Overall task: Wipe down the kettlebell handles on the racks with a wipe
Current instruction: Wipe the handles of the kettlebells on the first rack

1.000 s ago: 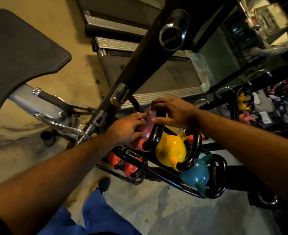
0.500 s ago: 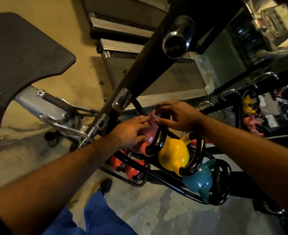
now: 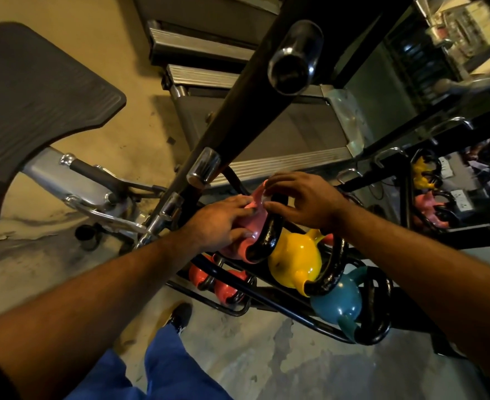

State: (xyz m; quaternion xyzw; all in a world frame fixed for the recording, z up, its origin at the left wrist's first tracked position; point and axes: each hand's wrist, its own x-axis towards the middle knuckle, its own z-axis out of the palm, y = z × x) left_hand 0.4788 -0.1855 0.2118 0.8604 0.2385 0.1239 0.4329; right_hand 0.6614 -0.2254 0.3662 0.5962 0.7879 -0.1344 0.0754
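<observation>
Three kettlebells sit on the upper rack [image 3: 292, 308]: pink [image 3: 253, 223], yellow [image 3: 294, 262], teal [image 3: 336, 301]. The left hand [image 3: 217, 226] rests on the pink one, fingers relaxed; the right hand [image 3: 304, 202] pinches a small wipe [image 3: 259, 199] at its black handle [image 3: 269, 235].

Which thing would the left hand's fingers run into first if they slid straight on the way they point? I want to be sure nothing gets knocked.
The left hand lies on the pink kettlebell, fingers aimed at the right hand. They would probably meet its fingertips at the black handle; depth is uncertain.
</observation>
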